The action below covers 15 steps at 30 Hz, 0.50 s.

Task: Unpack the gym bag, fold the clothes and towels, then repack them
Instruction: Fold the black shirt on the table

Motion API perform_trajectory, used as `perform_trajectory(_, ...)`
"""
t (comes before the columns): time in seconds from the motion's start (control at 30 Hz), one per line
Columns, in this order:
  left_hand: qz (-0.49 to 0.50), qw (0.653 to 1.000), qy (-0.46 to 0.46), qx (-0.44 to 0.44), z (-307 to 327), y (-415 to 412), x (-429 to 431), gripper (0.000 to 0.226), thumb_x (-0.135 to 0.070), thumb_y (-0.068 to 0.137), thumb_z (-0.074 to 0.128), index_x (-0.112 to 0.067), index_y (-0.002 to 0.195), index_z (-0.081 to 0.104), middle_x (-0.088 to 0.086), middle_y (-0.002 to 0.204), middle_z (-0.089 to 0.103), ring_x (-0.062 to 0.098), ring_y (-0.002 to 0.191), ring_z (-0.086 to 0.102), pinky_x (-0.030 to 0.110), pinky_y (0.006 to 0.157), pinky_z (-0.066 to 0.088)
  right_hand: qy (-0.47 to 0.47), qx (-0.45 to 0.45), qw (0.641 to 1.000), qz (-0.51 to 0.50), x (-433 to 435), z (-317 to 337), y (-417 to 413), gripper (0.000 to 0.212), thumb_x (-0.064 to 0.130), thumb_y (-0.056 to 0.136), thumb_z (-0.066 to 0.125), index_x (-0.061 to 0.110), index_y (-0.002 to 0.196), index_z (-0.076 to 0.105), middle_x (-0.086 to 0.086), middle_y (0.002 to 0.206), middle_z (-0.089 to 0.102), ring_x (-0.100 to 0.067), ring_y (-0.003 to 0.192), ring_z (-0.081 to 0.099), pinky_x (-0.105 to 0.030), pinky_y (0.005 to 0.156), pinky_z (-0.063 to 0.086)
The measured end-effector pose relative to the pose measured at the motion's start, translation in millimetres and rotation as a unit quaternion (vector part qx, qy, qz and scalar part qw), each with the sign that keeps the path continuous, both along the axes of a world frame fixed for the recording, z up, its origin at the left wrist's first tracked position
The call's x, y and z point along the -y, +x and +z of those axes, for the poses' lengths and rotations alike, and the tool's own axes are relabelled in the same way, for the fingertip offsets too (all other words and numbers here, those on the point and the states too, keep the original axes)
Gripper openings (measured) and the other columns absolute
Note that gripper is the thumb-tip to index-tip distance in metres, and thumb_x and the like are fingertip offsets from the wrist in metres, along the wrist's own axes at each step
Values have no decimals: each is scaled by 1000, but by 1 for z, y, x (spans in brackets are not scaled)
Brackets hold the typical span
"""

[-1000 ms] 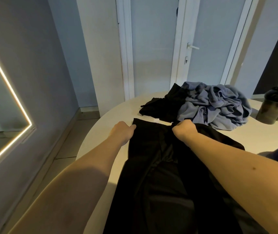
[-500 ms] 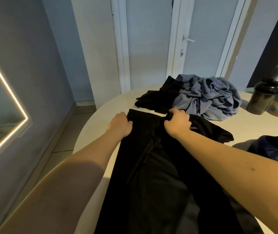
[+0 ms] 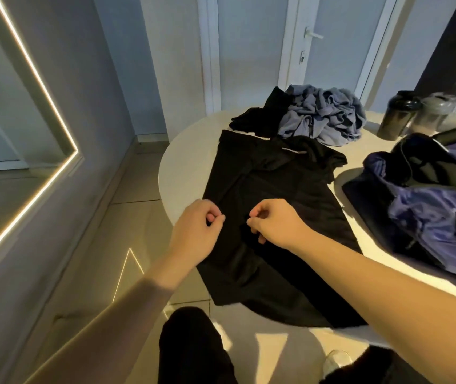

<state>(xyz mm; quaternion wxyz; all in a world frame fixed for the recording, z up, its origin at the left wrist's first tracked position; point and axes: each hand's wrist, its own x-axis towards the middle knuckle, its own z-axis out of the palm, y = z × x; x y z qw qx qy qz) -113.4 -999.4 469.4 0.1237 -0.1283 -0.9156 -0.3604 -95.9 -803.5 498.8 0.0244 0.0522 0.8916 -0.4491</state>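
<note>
near the bottom edge are the person's knees in dark trousers (image 3: 193,345) and the toe of a pale shoe (image 3: 337,359) on beige floor tiles (image 3: 135,195). both bare forearms reach forward over the near part of the table.

the left hand (image 3: 197,231) is closed narrow, its fingers curled and the thumb tip meeting the forefinger, at the left edge of the black garment (image 3: 265,187). the right hand (image 3: 275,225) is curled the same way just beside it, over the middle of the cloth. black against black, i cannot tell whether either pinch has fabric in it.

the black garment is smooth, thin and matte. it lies mostly flat and long on the round white table (image 3: 178,164), with a lengthwise crease, a rumpled far right corner, and its near end hanging past the rim.

to the right sits the gym bag (image 3: 429,220), slack, shiny navy nylon with black trim, sagging open.

further off, a soft blue-grey cloth heap (image 3: 329,117) is bunched in deep folds, touching a crumpled black cloth (image 3: 257,120) on its left. two dark cylindrical bottles (image 3: 400,115) stand at the far right. behind is a white door with a lever handle (image 3: 313,35), and on the left wall an angled light strip (image 3: 41,79).
</note>
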Motion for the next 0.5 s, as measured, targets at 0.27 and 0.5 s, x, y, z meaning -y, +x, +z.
perform_trajectory(0.27, 58, 987, 114, 93, -62, 111, 20, 42, -46, 85, 75, -36, 115, 47, -20, 121, 45, -3, 110, 48, 21, 93, 42, 231, -17, 973, 8, 18, -13, 83, 44, 54, 86, 68, 25, 118, 56, 6, 105, 63, -16, 92, 62, -34, 78, 54)
perform_trajectory(0.5, 8, 982, 146, 122, -90, 119, 6, 77, -33, 76, 86, -29, 129, 30, -39, 127, 22, -1, 117, 44, 13, 85, 43, 184, -9, 983, 12, 23, -12, 95, 49, 35, 87, 74, 20, 130, 56, -1, 119, 64, -19, 103, 63, -31, 85, 54)
